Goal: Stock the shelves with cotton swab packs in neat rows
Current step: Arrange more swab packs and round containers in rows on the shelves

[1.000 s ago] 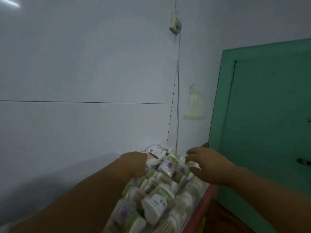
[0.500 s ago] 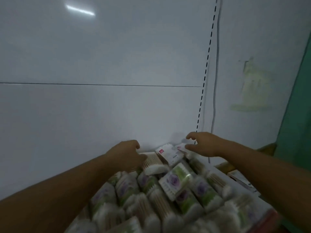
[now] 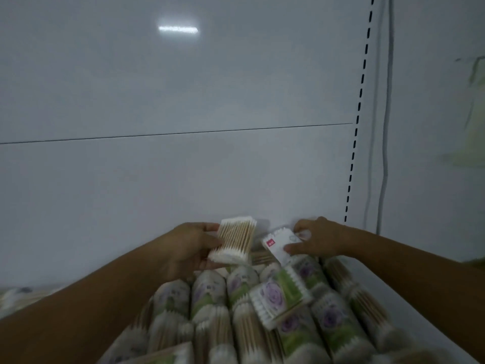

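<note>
**Two swab packs being held over the stocked rows**

A clear swab pack (image 3: 236, 240) is sitting just below the middle of the frame, with the left hand (image 3: 189, 249) gripping it, fingers curled around its left edge. To its right, the right hand (image 3: 319, 239) is pinching a white pack (image 3: 280, 244) with a red label. Both packs are hovering at the back of the shelf, above the rows of packs (image 3: 210, 306) filling the bottom of the frame. One loose pack (image 3: 280, 295) is lying tilted across those rows. The white back panel (image 3: 183, 174) is rising behind, with a slotted upright (image 3: 357, 122) and a cable (image 3: 385, 132) running down at the right.
</note>
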`<state>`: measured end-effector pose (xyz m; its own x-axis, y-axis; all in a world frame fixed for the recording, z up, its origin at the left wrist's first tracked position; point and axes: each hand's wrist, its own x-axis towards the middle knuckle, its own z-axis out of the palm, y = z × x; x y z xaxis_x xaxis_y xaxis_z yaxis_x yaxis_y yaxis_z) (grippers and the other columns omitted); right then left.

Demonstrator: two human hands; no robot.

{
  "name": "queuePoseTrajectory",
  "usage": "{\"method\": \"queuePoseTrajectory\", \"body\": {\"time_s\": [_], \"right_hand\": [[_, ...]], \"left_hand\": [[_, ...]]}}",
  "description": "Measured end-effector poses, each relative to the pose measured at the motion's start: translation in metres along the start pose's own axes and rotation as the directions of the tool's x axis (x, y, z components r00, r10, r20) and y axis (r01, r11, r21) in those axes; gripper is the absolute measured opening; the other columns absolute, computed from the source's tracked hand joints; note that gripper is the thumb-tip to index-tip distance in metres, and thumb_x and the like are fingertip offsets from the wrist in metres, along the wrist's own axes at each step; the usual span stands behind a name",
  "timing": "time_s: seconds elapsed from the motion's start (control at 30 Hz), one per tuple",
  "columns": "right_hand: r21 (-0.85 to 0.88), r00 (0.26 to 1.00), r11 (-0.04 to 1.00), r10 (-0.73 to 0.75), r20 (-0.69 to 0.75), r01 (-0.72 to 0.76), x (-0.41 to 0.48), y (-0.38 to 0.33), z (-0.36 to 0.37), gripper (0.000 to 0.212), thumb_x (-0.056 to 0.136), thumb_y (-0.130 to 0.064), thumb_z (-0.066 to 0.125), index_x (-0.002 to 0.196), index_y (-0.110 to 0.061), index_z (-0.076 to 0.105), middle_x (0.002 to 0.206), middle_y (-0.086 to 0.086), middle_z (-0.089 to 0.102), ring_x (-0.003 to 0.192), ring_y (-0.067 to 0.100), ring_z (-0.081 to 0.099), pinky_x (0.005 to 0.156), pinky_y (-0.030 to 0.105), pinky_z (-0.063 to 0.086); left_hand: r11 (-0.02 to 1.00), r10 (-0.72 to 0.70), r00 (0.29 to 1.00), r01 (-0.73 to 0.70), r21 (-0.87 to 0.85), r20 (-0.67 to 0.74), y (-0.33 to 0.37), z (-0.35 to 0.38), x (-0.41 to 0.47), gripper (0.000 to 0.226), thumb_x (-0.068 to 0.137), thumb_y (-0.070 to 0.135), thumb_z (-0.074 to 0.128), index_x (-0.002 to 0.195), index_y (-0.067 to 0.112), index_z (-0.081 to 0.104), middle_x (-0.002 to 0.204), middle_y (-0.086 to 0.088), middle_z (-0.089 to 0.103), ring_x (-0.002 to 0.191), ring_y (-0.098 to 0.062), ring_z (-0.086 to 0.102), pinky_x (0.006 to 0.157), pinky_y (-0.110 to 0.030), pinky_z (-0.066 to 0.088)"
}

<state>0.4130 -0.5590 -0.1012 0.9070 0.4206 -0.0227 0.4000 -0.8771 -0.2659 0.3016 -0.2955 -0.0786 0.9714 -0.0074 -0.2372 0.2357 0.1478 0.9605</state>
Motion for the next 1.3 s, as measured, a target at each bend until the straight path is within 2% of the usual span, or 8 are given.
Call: {"method": "queuePoseTrajectory", "body": {"time_s": [0.13, 0.23, 0.33, 0.5, 0.83, 1.13, 1.2, 1.3], "right_hand": [[-0.021, 0.991, 0.999, -0.043, -0.126, 0.041, -0.001, 0.003, -0.001, 0.065, 0.067, -0.077, 0.061, 0.119, -0.038, 0.051, 0.119, 0.003, 0.037, 0.106, 0.016, 0.043, 0.087, 0.028, 0.039], [0.004, 0.976, 0.994, -0.108, -0.187, 0.11, -0.003, 0.003, -0.001, 0.053, 0.071, -0.07, 0.064, 0.111, -0.038, 0.051, 0.111, -0.003, 0.033, 0.096, 0.012, 0.047, 0.077, 0.024, 0.037], [0.01, 0.965, 0.988, -0.149, -0.218, 0.155, -0.005, 0.003, -0.001, 0.041, 0.076, -0.065, 0.063, 0.104, -0.039, 0.049, 0.113, -0.003, 0.032, 0.094, 0.01, 0.049, 0.074, 0.022, 0.036], [0.111, 0.923, 0.968, -0.176, -0.342, 0.226, -0.007, 0.006, -0.004, 0.023, 0.078, -0.055, 0.066, 0.082, -0.033, 0.062, 0.106, -0.007, 0.04, 0.09, 0.005, 0.05, 0.077, 0.024, 0.04], [0.281, 0.873, 0.893, -0.204, -0.444, 0.351, -0.009, -0.017, -0.02, 0.01, 0.082, -0.028, 0.072, 0.082, -0.018, 0.072, 0.102, 0.0, 0.049, 0.089, 0.0, 0.048, 0.082, 0.022, 0.037], [0.011, 0.681, 0.835, -0.44, -0.586, 0.55, -0.033, -0.214, -0.025, 0.034, 0.077, -0.064, 0.058, 0.079, -0.031, 0.067, 0.1, -0.014, 0.037, 0.079, 0.002, 0.051, 0.057, 0.013, 0.031], [-0.005, 0.68, 0.829, -0.463, -0.569, 0.56, -0.042, -0.26, -0.01, 0.038, 0.076, -0.066, 0.057, 0.082, -0.031, 0.067, 0.1, -0.012, 0.036, 0.076, 0.002, 0.048, 0.055, 0.014, 0.028], [0.091, 0.71, 0.781, -0.505, -0.49, 0.618, -0.053, -0.327, 0.012, 0.037, 0.07, -0.071, 0.053, 0.08, -0.037, 0.062, 0.101, -0.016, 0.037, 0.078, -0.003, 0.048, 0.06, 0.015, 0.034]], "left_hand": [[0.911, -0.03, 0.999, 0.04, -0.411, 0.032, 0.008, -0.011, -0.01, 0.035, 0.075, -0.003, 0.038, 0.103, -0.003, 0.059, 0.075, -0.018, 0.067, 0.064, -0.026, 0.062, 0.063, -0.034, 0.052], [0.878, -0.001, 0.993, 0.057, -0.476, 0.116, 0.012, -0.016, -0.018, 0.041, 0.082, 0.032, 0.046, 0.107, 0.001, 0.057, 0.081, -0.016, 0.061, 0.062, -0.023, 0.054, 0.061, -0.032, 0.046], [0.881, 0.134, 0.943, 0.028, -0.473, 0.304, 0.015, -0.023, -0.026, 0.081, 0.066, 0.07, 0.065, 0.114, 0.006, 0.057, 0.091, -0.013, 0.057, 0.063, -0.021, 0.055, 0.062, -0.031, 0.048], [0.902, 0.199, 0.927, -0.045, -0.43, 0.32, 0.018, -0.024, -0.037, 0.073, 0.048, 0.028, 0.093, 0.109, 0.005, 0.058, 0.091, -0.012, 0.061, 0.075, -0.023, 0.062, 0.071, -0.035, 0.053], [0.962, 0.077, 0.997, -0.083, -0.259, -0.031, 0.009, -0.042, -0.051, 0.051, 0.079, 0.035, 0.06, 0.123, 0.008, 0.061, 0.11, -0.018, 0.068, 0.094, -0.033, 0.068, 0.073, -0.043, 0.059], [0.861, 0.243, 0.955, -0.292, -0.417, -0.167, 0.018, -0.051, -0.096, 0.07, 0.077, 0.061, 0.051, 0.121, 0.008, 0.063, 0.117, -0.017, 0.068, 0.106, -0.03, 0.067, 0.088, -0.043, 0.055], [0.855, 0.324, 0.932, -0.363, -0.371, -0.165, 0.015, -0.079, -0.124, 0.056, 0.083, 0.044, 0.059, 0.12, 0.003, 0.061, 0.118, -0.017, 0.067, 0.109, -0.03, 0.065, 0.096, -0.043, 0.052], [0.854, 0.326, 0.904, -0.407, -0.325, -0.275, 0.003, -0.137, -0.168, 0.051, 0.07, 0.01, 0.071, 0.117, -0.004, 0.06, 0.108, -0.02, 0.07, 0.094, -0.029, 0.069, 0.081, -0.037, 0.058]]}}
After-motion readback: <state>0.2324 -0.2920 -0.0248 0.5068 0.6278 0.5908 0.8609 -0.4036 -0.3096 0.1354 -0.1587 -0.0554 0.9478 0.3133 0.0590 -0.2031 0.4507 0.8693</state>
